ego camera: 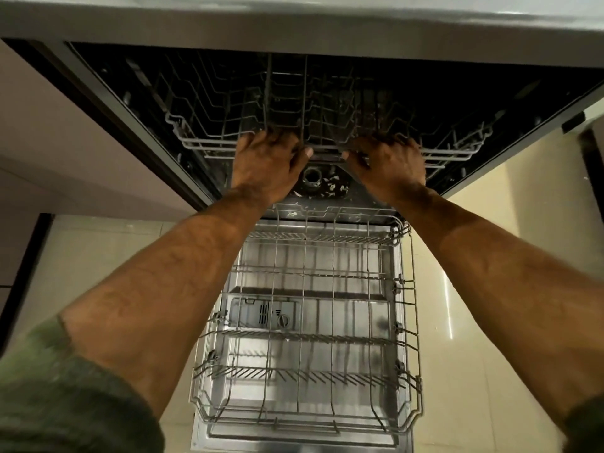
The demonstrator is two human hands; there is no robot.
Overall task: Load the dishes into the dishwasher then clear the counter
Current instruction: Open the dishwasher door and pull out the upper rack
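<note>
Left hand (266, 165) and right hand (389, 165) gripping the upper rack's (202, 145) front rail, fingers (281, 137) seemingly clamping round the wire, lower rack (304, 322) sitting pulled out over the open dishwasher door (201, 436)

Upper rack (202, 138) above lower rack (304, 322)

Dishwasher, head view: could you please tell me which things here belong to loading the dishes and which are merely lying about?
Job: upper rack, front rim in the grip of left hand and right hand; empty lower rack, pulled out over the open door; countertop edge above.
Just there: detergent dispenser; bits around the filter; floor tiles; cabinet front on the left.
</note>
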